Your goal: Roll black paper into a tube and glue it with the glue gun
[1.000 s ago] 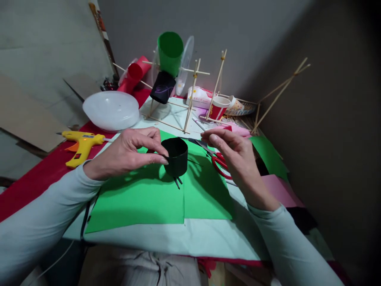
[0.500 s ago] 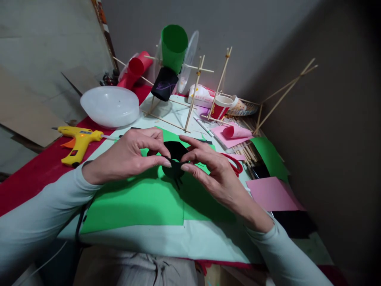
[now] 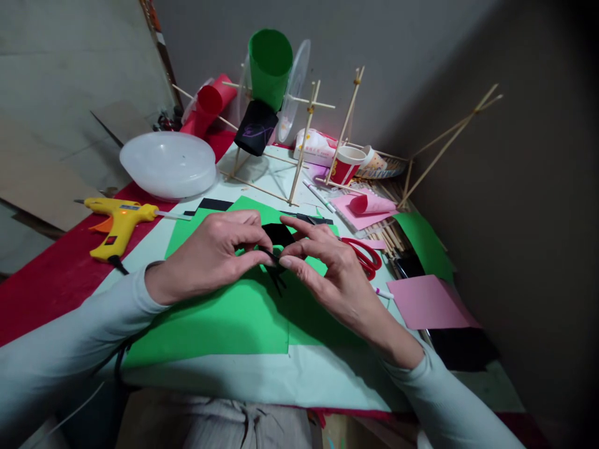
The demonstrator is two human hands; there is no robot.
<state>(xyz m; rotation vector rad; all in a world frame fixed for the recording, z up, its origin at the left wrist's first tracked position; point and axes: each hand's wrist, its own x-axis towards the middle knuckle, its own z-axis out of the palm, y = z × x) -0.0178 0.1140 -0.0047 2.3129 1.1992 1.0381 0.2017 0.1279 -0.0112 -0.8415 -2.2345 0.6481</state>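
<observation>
Between my hands is a piece of black paper (image 3: 277,234), bent into a curve, with thin strips hanging from its near edge. My left hand (image 3: 219,252) pinches its left side between thumb and fingertips. On the opposite side, my right hand (image 3: 322,262) grips it with thumb and forefinger. The two thumbs almost meet at the near edge. Under both hands lie sheets of green paper (image 3: 210,330). Red-handled scissors (image 3: 367,259) rest just right of my right hand, their blades partly hidden.
A yellow glue gun (image 3: 119,221) lies at left near a white plastic bowl (image 3: 168,165). Behind stand stick frames (image 3: 302,146), one bearing a green paper tube (image 3: 270,65). A red cup (image 3: 347,165), pink paper (image 3: 430,302) and sticks occupy the right side.
My left hand has shifted slightly right, bringing the thumbs closer together. The black paper now looks more folded between them.
</observation>
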